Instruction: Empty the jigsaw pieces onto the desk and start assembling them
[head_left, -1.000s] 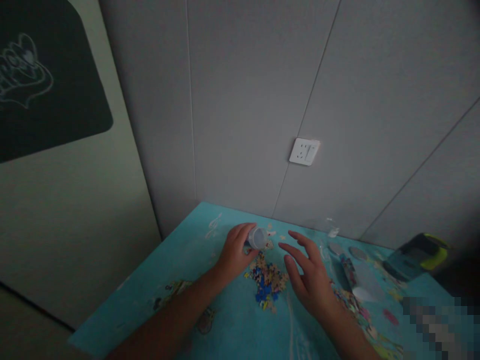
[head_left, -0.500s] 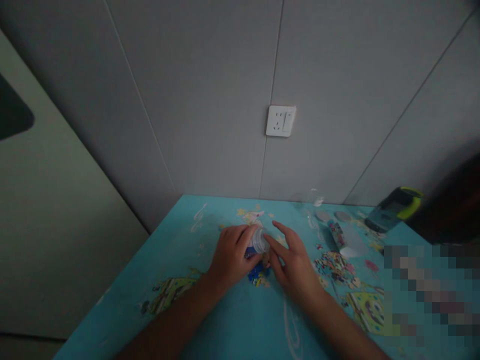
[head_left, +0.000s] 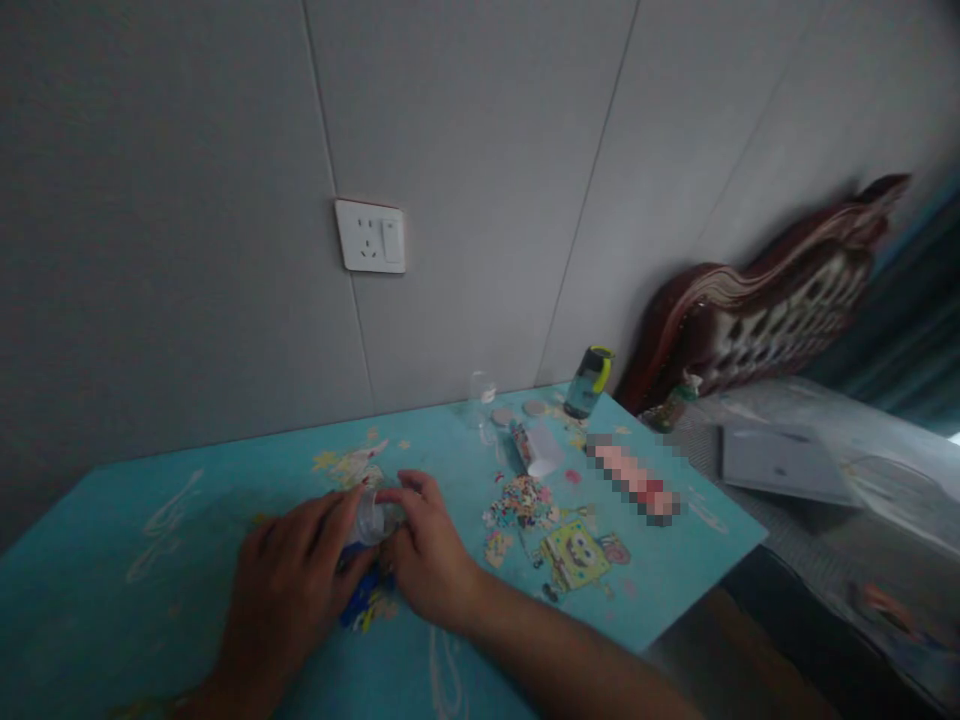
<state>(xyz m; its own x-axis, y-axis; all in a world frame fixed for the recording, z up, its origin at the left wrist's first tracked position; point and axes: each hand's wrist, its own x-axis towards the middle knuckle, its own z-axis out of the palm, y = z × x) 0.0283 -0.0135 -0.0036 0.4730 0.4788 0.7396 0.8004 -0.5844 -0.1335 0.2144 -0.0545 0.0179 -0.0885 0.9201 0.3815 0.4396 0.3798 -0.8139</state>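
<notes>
My left hand [head_left: 289, 580] lies on the turquoise table [head_left: 225, 480], fingers curled around a small clear plastic jar [head_left: 369, 521] tipped on its side. My right hand [head_left: 424, 545] closes on the jar's open end from the right, fingertips pressed against it. Under both hands a heap of small colourful puzzle pieces [head_left: 364, 605] shows, mostly blue, partly hidden by my fingers.
A second patch of puzzle pieces [head_left: 517, 500] lies to the right, near a cartoon print [head_left: 574, 552]. Farther back stand a clear jar [head_left: 482, 392], a white box [head_left: 537, 447] and a dark bottle with a yellow-green cap [head_left: 589, 380]. A wall socket [head_left: 370, 236] and a carved headboard [head_left: 765, 310] are beyond.
The view swung right, bringing the bed and headboard into sight. My right hand went from open above the pieces to closing on the jar that my left hand holds.
</notes>
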